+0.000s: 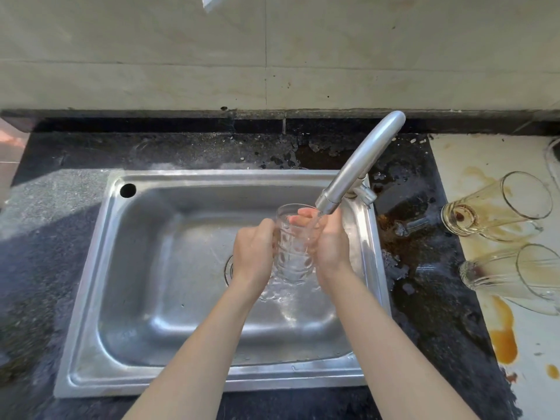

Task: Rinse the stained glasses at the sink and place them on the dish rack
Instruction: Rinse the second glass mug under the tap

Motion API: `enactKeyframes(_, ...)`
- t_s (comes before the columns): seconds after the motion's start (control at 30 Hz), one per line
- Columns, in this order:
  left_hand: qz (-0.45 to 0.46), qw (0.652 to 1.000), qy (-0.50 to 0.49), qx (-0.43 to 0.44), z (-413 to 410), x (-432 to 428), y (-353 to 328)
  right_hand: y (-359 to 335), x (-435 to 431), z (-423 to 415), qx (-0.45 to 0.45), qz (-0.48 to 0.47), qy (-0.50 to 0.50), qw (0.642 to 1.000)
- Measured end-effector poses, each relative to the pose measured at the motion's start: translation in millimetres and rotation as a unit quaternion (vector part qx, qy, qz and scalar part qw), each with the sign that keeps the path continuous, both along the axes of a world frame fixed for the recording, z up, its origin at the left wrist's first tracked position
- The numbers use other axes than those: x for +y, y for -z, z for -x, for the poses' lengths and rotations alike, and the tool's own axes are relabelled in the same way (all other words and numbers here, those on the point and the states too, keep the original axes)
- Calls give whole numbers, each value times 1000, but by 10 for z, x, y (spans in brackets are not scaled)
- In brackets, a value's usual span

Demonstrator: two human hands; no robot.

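Observation:
A clear patterned glass [292,253] is held upright over the steel sink [151,268], right under the faucet spout [360,165]. Water spills from it into the basin. My left hand [254,253] grips the glass's left side. My right hand [328,241] wraps the right side, its fingertips curled over the rim into the glass. Two stained glasses lie on their sides on the pale surface at the right, one farther back [497,204] and one nearer [512,274].
Brown liquid is spilled in streaks and puddles [503,338] on the pale surface around the lying glasses. The dark stone counter [424,283] between sink and glasses is wet. A tiled wall rises behind the sink. No dish rack is in view.

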State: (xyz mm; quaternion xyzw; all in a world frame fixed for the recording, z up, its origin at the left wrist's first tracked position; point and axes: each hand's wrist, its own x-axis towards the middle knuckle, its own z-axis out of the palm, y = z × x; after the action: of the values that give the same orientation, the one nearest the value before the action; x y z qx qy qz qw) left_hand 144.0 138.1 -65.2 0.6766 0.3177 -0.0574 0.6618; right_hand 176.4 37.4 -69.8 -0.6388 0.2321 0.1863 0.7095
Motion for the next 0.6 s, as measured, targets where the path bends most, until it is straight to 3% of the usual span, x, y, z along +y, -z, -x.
enactKeyframes(0.1,-3,999,-8,-46,85,87,91,12,13,18,20,-67,-21,997)
enactKeyframes(0.17,2,997,-7,-72,141,127,104,-11,1,38,14,-49,-33,998)
enactKeyframes(0.27,-16,996,7,-91,191,167,158,-19,-149,38,-42,152,-118,980)
enactKeyframes(0.37,-69,991,60,-94,219,176,227,-36,-386,21,-95,317,-207,921)
enactKeyframes(0.47,-102,986,113,-67,185,82,219,-39,-566,-76,-141,421,-216,869)
enactKeyframes(0.53,-76,992,93,-25,89,14,195,-11,-618,-135,-187,468,-200,840)
enactKeyframes(0.6,7,999,28,22,-24,11,209,-1,-658,-190,-229,502,-165,818)
